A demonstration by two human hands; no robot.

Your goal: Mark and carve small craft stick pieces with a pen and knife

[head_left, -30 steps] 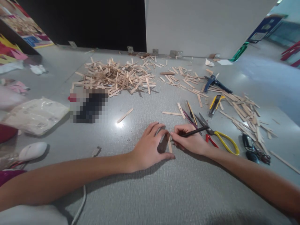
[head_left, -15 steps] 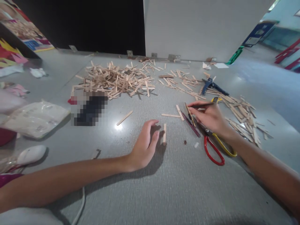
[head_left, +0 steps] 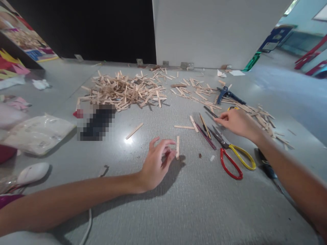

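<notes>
My left hand hovers low over the grey table, fingers curled and apart. Its thumb and index tips come right beside a single wooden craft stick; whether they touch it I cannot tell. At the right, my right hand pinches the end of a dark slim tool that points up and left; its exact kind is unclear. Below that hand lie scissors with one red and one yellow handle. A yellowish pencil and a purple pencil-like rod rest just left of the blades.
A big heap of craft sticks lies at the back, with more scattered rightward. Blue-handled cutters sit among them. A dark-handled tool lies by my right forearm. At left are a plastic packet and a white mouse.
My right hand has moved right and away from the pencil, with the dark slim tool now pointing up and left. My left fingers have curled closer to the single craft stick.
</notes>
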